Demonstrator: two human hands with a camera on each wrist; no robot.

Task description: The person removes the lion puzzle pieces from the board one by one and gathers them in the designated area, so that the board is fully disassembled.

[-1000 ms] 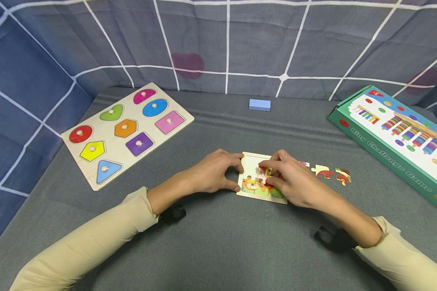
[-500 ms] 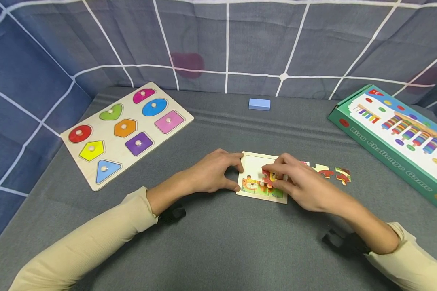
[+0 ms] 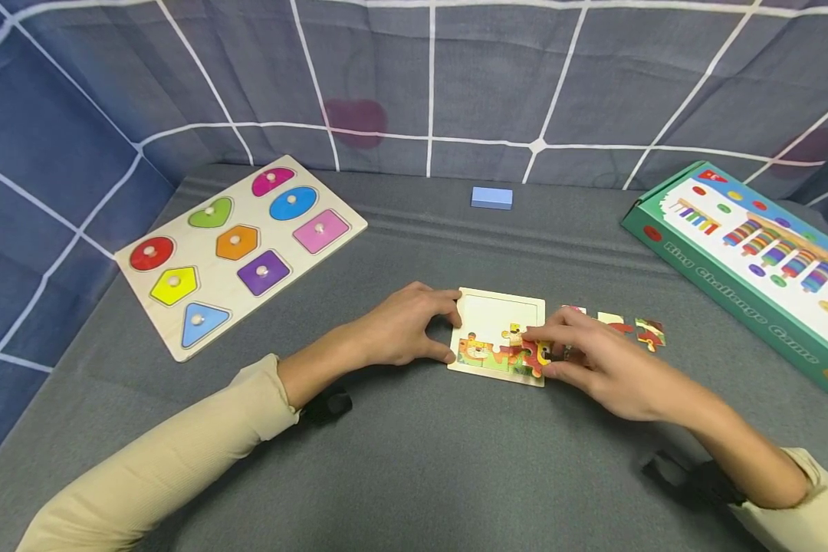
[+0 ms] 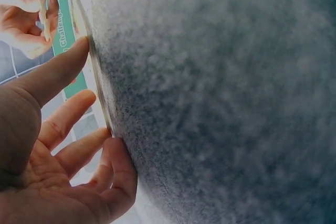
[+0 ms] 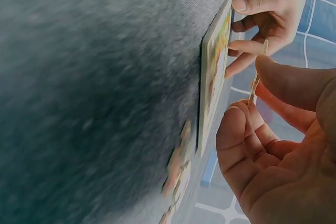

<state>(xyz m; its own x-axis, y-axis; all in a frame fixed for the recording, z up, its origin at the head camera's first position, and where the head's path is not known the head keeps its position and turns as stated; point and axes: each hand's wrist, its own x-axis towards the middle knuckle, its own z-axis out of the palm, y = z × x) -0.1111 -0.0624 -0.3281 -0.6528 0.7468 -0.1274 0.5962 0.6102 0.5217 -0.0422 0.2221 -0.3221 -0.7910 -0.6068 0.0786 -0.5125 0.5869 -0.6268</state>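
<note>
My left hand (image 3: 414,326) touches the left edge of a small wooden puzzle tray (image 3: 486,308), thumb and fingertips spread along that edge. Printed jigsaw pieces lie along the near part of the tray, and bare wood shows in its far part. My right hand (image 3: 610,364) pinches a red and yellow jigsaw piece (image 3: 534,357) between thumb and fingers over the tray's right side. In the right wrist view the pinched piece (image 5: 257,74) is edge-on and raised off the tray (image 5: 214,85). Fingers hide part of the tray's right edge.
Loose jigsaw pieces (image 3: 651,334) lie right of the tray, partly behind my right hand. A shape-peg board (image 3: 248,253) is at the left, a blue block (image 3: 492,198) at the back. A green game box (image 3: 745,284) lies at the right.
My right hand has moved right and a little nearer with the pinched piece, uncovering the tray's far right corner and a yellow printed piece. The left hand stays at the left edge.
</note>
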